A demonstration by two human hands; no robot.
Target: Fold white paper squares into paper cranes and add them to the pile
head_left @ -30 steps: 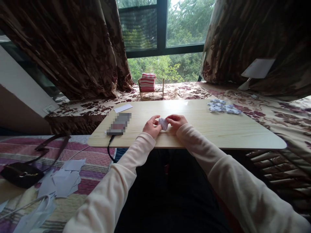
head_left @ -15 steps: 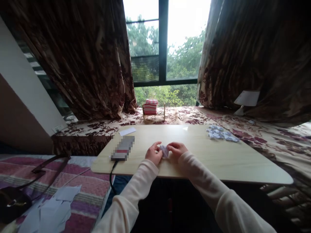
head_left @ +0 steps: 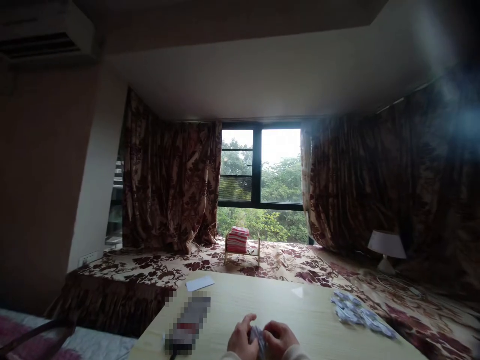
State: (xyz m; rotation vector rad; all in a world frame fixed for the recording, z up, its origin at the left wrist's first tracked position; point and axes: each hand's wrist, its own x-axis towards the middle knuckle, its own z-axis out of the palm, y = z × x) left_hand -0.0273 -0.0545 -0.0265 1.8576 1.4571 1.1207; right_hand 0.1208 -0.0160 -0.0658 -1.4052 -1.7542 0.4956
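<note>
Low in the view, my left hand and my right hand meet over the table. Between them is a small folded piece of paper, whitish to pale lilac, partly hidden by the fingers. My left hand is closed on its left side, with the index finger raised a little. The curled fingers of my right hand press its right side. Farther right on the table lies a loose heap of folded papers of a similar pale colour.
A blurred-out dark device with a cable lies left of my hands. Behind it is a flat white paper. Beyond the table, a small rack holds red-and-white cloths, and a lamp stands on the flowered cover.
My view has tilted up, so the table and hands sit lower and the ceiling shows. Both hands still hold the paper; the right fingers are more curled around it.
</note>
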